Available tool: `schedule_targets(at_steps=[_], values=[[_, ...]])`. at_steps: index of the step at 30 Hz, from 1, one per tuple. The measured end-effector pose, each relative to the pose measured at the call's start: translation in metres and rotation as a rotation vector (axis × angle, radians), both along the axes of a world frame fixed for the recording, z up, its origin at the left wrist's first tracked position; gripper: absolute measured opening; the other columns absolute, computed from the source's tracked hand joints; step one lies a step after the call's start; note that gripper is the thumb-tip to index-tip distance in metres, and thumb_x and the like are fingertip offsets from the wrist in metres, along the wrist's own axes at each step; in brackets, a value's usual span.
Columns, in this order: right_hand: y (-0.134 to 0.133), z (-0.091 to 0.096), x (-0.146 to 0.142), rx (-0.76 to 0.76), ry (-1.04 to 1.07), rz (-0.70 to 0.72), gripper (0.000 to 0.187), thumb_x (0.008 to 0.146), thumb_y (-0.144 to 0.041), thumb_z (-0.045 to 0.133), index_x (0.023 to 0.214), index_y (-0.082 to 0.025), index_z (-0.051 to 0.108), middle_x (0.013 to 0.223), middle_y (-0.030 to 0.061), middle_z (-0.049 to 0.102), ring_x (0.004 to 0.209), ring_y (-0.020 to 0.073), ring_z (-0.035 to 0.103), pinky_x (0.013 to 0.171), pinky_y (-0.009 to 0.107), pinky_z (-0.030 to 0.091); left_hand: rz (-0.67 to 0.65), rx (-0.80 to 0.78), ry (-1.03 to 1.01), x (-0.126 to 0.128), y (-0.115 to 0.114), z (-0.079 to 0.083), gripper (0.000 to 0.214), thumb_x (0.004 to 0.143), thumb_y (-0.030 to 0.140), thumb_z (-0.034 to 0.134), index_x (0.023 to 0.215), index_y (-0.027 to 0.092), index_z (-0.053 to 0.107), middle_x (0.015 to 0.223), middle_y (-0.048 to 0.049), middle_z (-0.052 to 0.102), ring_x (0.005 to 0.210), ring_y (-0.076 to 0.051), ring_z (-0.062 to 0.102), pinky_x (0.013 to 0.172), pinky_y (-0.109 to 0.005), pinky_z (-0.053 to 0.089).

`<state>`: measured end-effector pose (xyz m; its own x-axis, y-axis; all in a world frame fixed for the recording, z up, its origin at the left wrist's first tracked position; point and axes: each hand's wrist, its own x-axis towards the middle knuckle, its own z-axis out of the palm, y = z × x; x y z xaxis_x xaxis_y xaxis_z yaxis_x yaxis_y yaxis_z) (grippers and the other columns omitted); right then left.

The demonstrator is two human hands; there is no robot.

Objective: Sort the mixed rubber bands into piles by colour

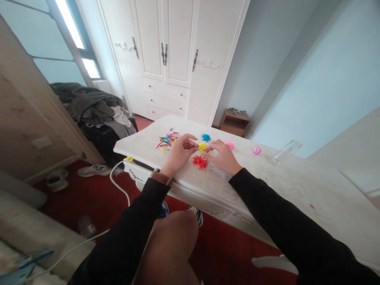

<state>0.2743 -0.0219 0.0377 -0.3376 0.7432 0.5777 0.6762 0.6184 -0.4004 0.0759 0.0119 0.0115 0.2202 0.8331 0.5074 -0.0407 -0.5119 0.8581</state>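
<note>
Small elastic bands lie sorted by colour on a white marble-look table [267,178]. My left hand [179,152] is pinched, its fingertips meeting those of my right hand [222,156] over a yellow pile [202,147]. Both hands seem to pinch something small between them; I cannot make out what. A red pile [200,161] lies just below the fingertips. A mixed heap of bands [166,141] sits left of my left hand. A blue pile [206,137] lies behind the yellow one. Two pink piles [229,145] [257,150] lie to the right.
A clear glass [286,150] lies on its side at the table's right. A white wardrobe [175,59] stands behind. Clothes are heaped on a dark case [97,114] to the left. Shoes [93,170] and a white cable [118,186] lie on the red floor.
</note>
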Motion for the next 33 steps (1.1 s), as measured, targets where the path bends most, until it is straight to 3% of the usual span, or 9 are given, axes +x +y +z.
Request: schedule_targets(at_steps=[7,13,24,30,33], values=[[-0.0029,0.0001,-0.0047,0.045,0.036,0.037,0.012,0.087,-0.023,0.070,0.075,-0.022,0.072,0.077,0.0028,0.071,0.079,0.0210,0.063,0.080,0.038,0.048,-0.003,0.023,0.031,-0.0019,-0.0007,-0.0017,0.027,0.074,0.016,0.075,0.098,0.019,0.064,0.081,0.0001,0.072,0.076,-0.015,0.070,0.072,-0.027,0.054],[-0.0037,-0.0009,-0.0055,0.017,0.055,-0.056,0.009,0.085,-0.026,0.072,0.077,-0.022,0.071,0.079,0.0030,0.069,0.077,0.0200,0.061,0.074,0.035,0.048,0.008,0.014,0.040,-0.0014,-0.0026,-0.0011,0.026,0.074,0.017,0.076,0.097,0.020,0.064,0.081,0.0003,0.071,0.075,-0.015,0.069,0.072,-0.027,0.054],[-0.0052,0.0005,-0.0065,-0.012,0.045,-0.062,0.012,0.081,-0.017,0.069,0.071,-0.023,0.071,0.074,0.0015,0.070,0.076,0.0196,0.062,0.075,0.035,0.048,-0.003,0.008,0.041,-0.0025,-0.0031,-0.0025,0.028,0.075,0.024,0.077,0.099,0.020,0.064,0.082,-0.0007,0.071,0.076,-0.016,0.068,0.074,-0.029,0.055],[-0.0051,0.0006,-0.0045,0.020,0.072,-0.103,0.014,0.081,-0.015,0.066,0.070,-0.023,0.071,0.073,0.0014,0.070,0.074,0.0191,0.061,0.075,0.034,0.048,0.003,0.052,0.069,-0.0034,-0.0023,-0.0021,0.012,0.082,0.015,0.064,0.093,0.018,0.065,0.088,-0.0036,0.072,0.078,-0.016,0.069,0.075,-0.029,0.055],[-0.0047,0.0003,-0.0042,0.014,0.081,-0.128,0.013,0.080,-0.014,0.066,0.070,-0.023,0.071,0.073,0.0012,0.070,0.075,0.0192,0.062,0.075,0.034,0.048,0.038,0.062,0.165,-0.0048,-0.0031,0.0001,0.017,0.087,0.012,0.053,0.092,0.018,0.068,0.081,-0.0022,0.069,0.075,-0.015,0.068,0.072,-0.028,0.054]])
